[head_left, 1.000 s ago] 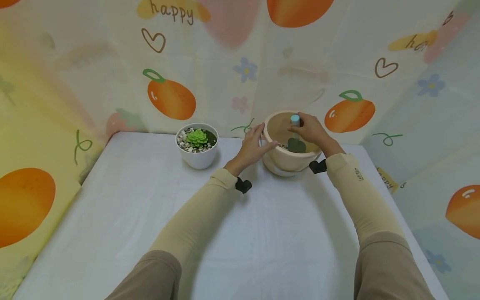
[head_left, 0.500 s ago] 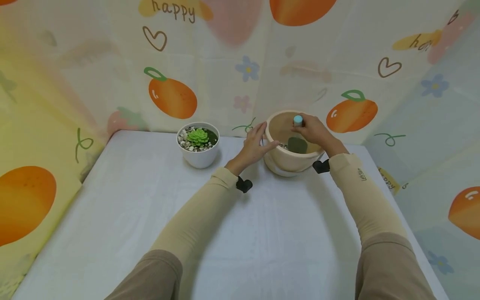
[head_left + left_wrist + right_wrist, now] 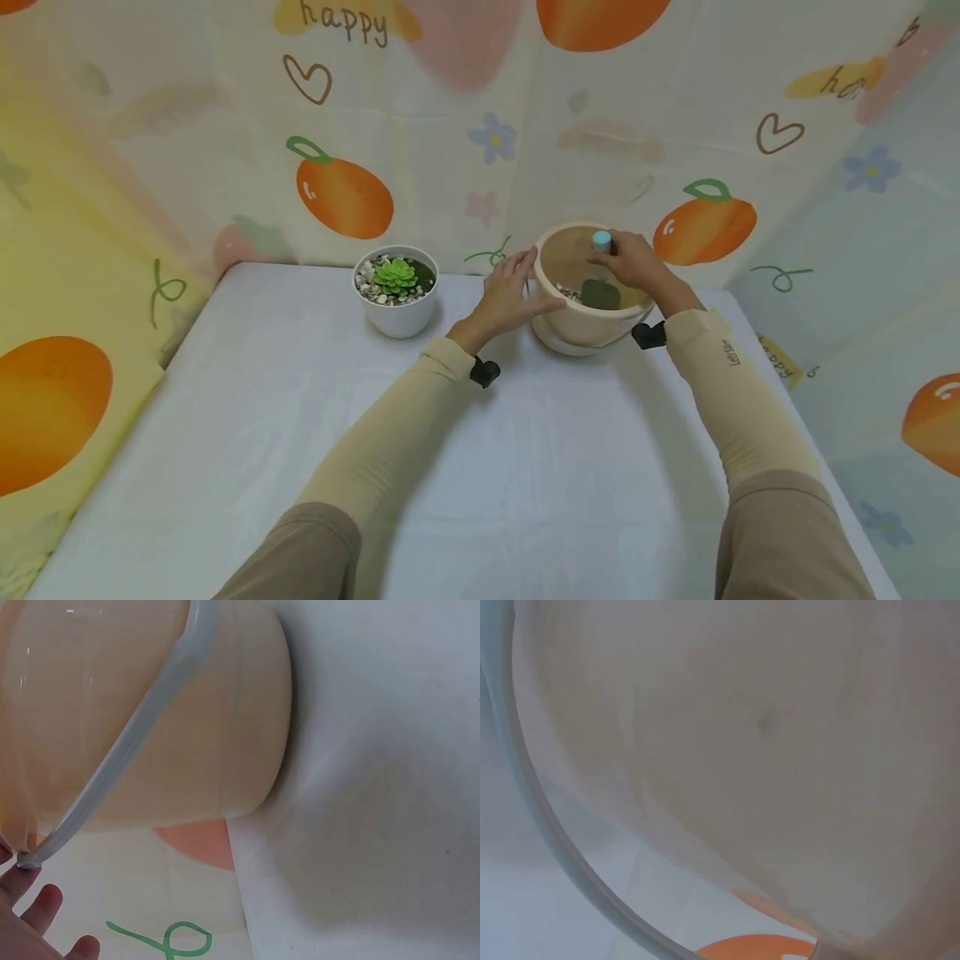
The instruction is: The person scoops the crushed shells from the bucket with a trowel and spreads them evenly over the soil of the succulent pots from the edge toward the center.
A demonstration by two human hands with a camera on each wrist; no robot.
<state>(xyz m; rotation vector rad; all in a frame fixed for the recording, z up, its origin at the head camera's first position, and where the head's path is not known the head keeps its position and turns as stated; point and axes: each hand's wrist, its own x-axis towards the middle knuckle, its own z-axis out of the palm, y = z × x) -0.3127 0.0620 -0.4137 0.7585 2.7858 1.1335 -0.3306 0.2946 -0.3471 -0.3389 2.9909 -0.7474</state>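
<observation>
My right hand [image 3: 633,262] grips a small shovel by its handle with a light blue end [image 3: 602,241]. The dark green blade [image 3: 601,293] points down inside a beige bucket [image 3: 592,327], beside a few small stones [image 3: 567,292]. At the bucket's left rim, my left hand [image 3: 506,297] rests with fingers spread, the thumb reaching along the front. In the left wrist view its fingertips touch the bucket near the end of a pale grey carrying handle [image 3: 127,754]. The right wrist view shows only the bucket wall [image 3: 765,795] and that handle; the right hand is outside it.
To the left of the bucket stands a white pot [image 3: 397,318] with a green succulent [image 3: 395,275] among pale pebbles. Both stand near the back edge of the white-covered table [image 3: 555,467]. A fruit-printed cloth [image 3: 435,150] hangs close behind.
The shovel and my right hand have shifted slightly to the right inside the bucket. The bucket has also moved a little to the right. My left hand stays at its rim.
</observation>
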